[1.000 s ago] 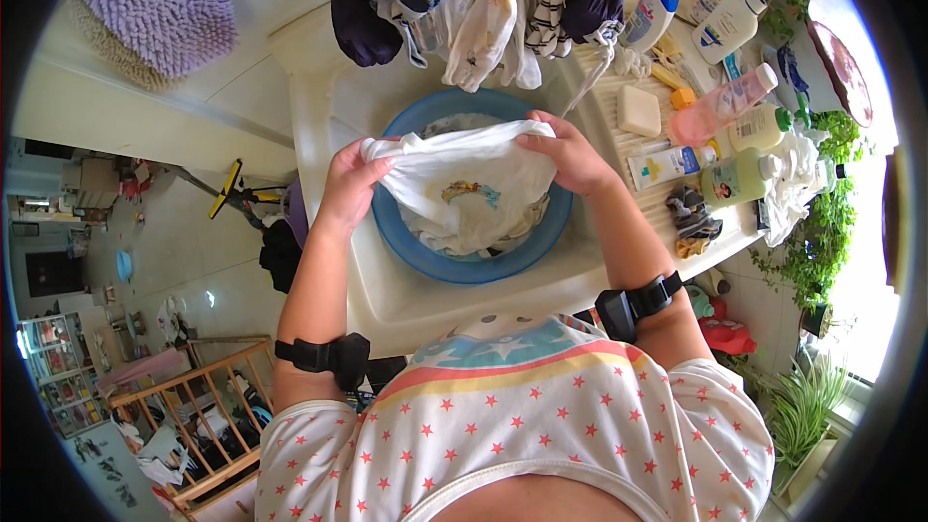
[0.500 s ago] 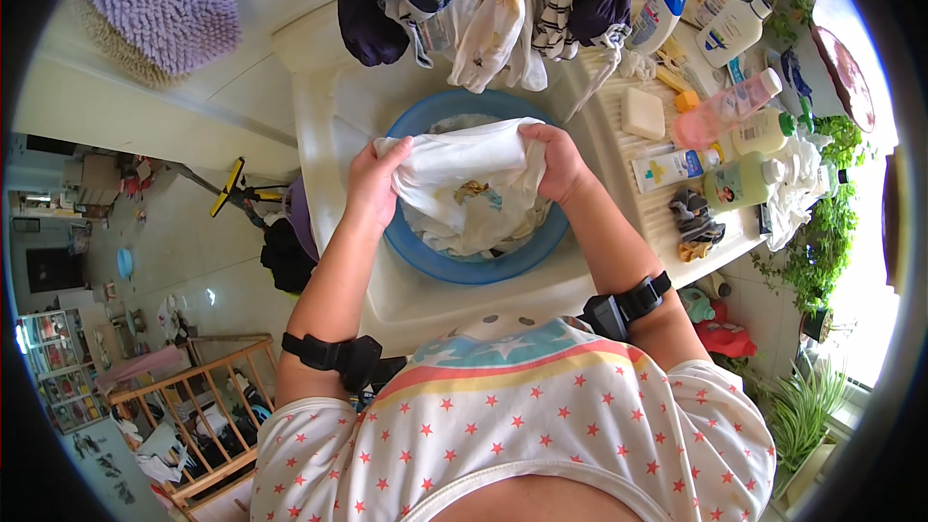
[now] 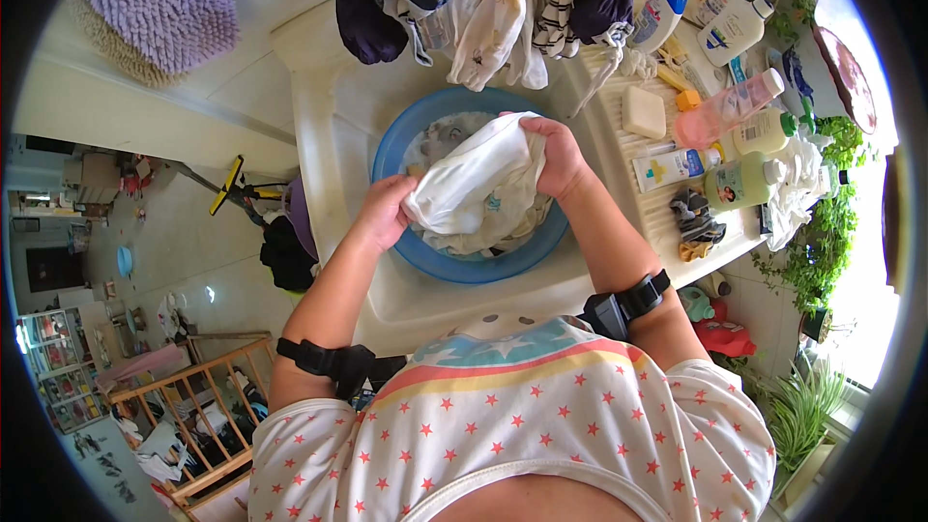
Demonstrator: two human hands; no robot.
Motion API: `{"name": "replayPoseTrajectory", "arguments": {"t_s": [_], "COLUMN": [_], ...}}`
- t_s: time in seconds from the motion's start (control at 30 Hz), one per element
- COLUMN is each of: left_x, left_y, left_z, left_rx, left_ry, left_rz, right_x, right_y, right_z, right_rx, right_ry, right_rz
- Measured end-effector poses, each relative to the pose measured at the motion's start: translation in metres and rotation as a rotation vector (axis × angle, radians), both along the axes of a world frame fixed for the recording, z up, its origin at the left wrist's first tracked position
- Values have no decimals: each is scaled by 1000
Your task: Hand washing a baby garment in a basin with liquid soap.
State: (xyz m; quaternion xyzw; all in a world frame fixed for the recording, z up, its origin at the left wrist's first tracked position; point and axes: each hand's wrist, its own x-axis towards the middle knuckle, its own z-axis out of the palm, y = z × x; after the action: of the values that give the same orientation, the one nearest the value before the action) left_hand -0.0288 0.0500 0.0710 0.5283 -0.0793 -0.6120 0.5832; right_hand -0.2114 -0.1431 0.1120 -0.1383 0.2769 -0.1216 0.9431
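White cloth: I hold the white cloth (image 3: 462, 186) stretched on a slant above the blue basin (image 3: 384, 157); its lower folds hang inside the rim, and I cannot tell where they end among the other cloths (image 3: 503, 244).
Left hand: My left hand (image 3: 387, 214) grasps the near left end of the cloth, thumb and fingers pinched together, beside the basin's left rim.
Right hand: My right hand (image 3: 558, 157) grasps the far right end, thumb on top, over the basin's right side.
Change in level: Half a second ago both hands are nearly even; now the left is lower and nearer my body, while the right stays about where it is.
Change in print: The coloured print is mostly covered by a fold; only a small blue patch shows.
Change in basin: More of the grey water shows at the upper left, where the cloth no longer covers it.
Meaning for handling: I judge that the cloth is being turned between two fixed grips, and that neither end is free.
Basin seat: The basin sits in the pale sink (image 3: 425, 304).
Right ledge: A soap bar (image 3: 643, 112) lies on the ribbed ledge (image 3: 607, 101), apart from my right hand.
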Motion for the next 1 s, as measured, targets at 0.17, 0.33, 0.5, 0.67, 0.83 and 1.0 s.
{"name": "replayPoseTrajectory", "arguments": {"t_s": [0.17, 0.33, 0.5, 0.67, 0.83, 1.0], "left_x": [-16, -13, 6, 14, -41, -89], "left_y": [-11, -20, -28, -36, -74, -96], "left_z": [25, 32, 43, 43, 29, 60], "left_rx": [3, -47, -44, -77, -154, -118], "left_ry": [35, -47, -101, 22, -826, -1499], "left_rz": [-14, -445, -219, -159, 131, 21], "right_x": [0, 4, -1, 3, 34, 46], "right_y": [-2, -1, -2, -2, 10, 36], "right_z": [2, -2, 4, -16, -40, -27], "right_rx": [-28, -63, -168, -398, 30, -145], "right_ry": [48, 74, 287, 363, 280, 101], "right_rz": [-2, 33, 89, 48, -173, -48]}}
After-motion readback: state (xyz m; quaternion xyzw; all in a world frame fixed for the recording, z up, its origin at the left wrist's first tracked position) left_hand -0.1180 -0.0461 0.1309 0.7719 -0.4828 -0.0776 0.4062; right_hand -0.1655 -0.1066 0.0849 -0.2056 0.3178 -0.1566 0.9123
